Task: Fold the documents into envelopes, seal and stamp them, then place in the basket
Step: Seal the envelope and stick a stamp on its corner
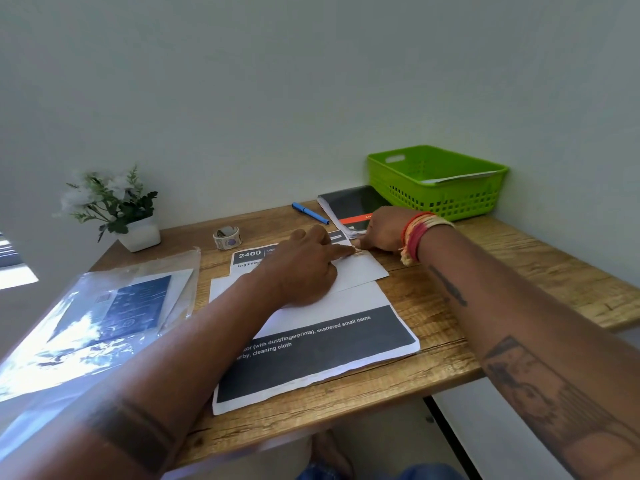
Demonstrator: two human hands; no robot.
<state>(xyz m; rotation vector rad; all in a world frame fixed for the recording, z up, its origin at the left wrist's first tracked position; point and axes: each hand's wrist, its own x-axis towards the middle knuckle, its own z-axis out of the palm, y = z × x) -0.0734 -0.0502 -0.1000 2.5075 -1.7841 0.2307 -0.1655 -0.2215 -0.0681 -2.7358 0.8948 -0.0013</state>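
A white envelope (360,271) lies on a stack of printed documents (322,355) in the middle of the wooden table (485,271). My left hand (304,268) lies on the envelope, its index finger stretched out and pressing the top right corner. My right hand (384,230) rests just beyond that corner, fingertips touching the table edge of the envelope; what its fingers hold, if anything, is hidden. A green basket (440,195) stands at the back right with a white sheet inside. A roll of stamps (227,238) sits behind the documents.
A blue pen (310,213) and a dark booklet (349,206) lie near the basket. A potted plant (114,209) stands at the back left. A clear plastic sleeve with papers (104,317) covers the table's left side. The wall is close behind.
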